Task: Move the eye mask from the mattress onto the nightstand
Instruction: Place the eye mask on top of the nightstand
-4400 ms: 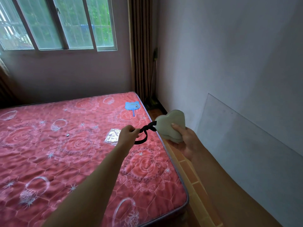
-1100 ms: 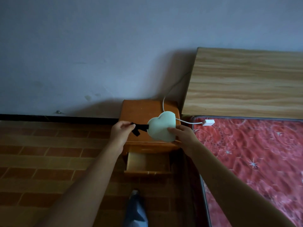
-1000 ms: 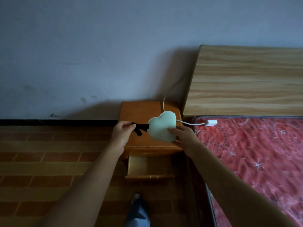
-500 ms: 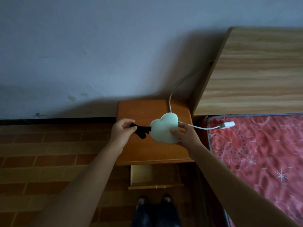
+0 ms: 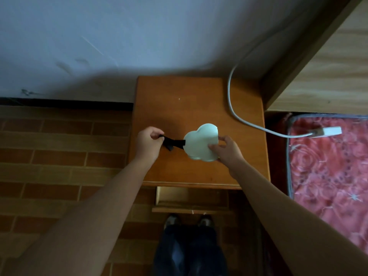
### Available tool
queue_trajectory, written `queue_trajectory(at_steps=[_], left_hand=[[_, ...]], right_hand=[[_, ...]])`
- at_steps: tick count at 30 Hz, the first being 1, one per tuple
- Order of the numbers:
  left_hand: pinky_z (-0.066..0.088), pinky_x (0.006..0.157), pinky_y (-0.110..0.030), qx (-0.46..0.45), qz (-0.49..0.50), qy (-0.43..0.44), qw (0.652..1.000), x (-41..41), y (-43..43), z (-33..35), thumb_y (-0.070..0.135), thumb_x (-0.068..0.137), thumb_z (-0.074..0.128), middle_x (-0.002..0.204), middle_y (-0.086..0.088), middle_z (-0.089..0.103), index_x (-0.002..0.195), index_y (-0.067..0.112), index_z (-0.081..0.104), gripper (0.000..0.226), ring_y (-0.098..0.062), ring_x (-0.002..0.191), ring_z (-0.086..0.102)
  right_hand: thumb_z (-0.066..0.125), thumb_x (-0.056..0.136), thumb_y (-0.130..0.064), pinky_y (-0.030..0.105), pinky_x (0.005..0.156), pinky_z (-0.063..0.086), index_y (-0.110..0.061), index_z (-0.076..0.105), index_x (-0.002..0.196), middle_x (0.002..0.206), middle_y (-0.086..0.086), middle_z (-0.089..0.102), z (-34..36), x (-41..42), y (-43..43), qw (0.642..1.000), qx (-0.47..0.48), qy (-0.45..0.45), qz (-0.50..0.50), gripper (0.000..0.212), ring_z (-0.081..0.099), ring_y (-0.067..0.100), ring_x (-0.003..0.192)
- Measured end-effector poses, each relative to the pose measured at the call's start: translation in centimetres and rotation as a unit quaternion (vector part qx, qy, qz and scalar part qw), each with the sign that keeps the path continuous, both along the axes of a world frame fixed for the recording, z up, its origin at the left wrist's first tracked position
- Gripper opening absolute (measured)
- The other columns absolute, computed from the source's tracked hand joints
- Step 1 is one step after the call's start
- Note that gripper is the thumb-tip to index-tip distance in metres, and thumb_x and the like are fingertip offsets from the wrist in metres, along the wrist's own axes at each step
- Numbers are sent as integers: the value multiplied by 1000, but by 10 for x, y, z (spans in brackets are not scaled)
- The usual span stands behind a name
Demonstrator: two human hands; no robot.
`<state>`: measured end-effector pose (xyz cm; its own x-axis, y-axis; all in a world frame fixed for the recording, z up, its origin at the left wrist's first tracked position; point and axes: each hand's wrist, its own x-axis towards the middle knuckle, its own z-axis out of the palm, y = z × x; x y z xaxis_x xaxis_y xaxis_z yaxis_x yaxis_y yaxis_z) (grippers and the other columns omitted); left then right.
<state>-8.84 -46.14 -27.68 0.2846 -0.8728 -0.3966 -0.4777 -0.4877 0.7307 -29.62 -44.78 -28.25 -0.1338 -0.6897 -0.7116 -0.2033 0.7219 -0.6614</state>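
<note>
Centre of frame: right hand [image 5: 227,149] grips the pale green cloud-shaped eye mask [image 5: 199,145]; left hand [image 5: 148,142] pinches its black strap [image 5: 172,143] above the orange wooden nightstand [image 5: 179,100].

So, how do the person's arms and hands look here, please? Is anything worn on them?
Both forearms are bare up to the frame edge: no sleeves show. The left hand and the right hand carry no gloves, and no rings, watch or bracelet can be seen. The light is dim, so small details may be missed.
</note>
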Motion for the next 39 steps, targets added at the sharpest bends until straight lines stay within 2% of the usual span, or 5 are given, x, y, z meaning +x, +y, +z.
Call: queue_trajectory(at_steps=[5,11,21,26,39], left_hand=[[43,74,-28,-9,-63,-90,994,3,5,-39,7,84,58,102,-9,64,94,11,65,12,-18,94,56],[47,74,-32,-20,-97,-126,987,3,4,-52,8,84,58,103,-11,64,95,10,64,12,-23,95,57],[43,71,-25,-67,-104,-98,987,0,7,-45,13,83,62,101,-8,67,99,12,63,17,-14,85,57],[43,75,-25,-96,-145,-121,977,2,7,-42,15,83,61,104,-7,65,101,12,64,18,-19,96,58],[45,86,-33,-83,-177,-187,963,5,17,-22,24,88,54,124,-11,54,120,12,55,34,-26,115,50]], right_hand=[[58,86,-18,44,83,55,-9,37,130,124,16,56,-33,1,1,999,10,46,18,49,57,29,105],[53,88,-17,29,70,46,-8,42,125,124,12,57,-41,10,-1,990,-46,124,51,40,52,18,94],[53,87,-19,36,82,46,-11,43,127,128,11,51,-32,7,2,945,-148,260,133,41,52,27,111],[48,90,-17,38,84,46,-13,46,128,131,8,52,-27,-5,4,894,-207,324,228,39,46,27,117],[43,92,-17,41,98,42,-12,39,133,138,9,48,-6,-27,16,858,-225,361,289,41,42,27,126]])
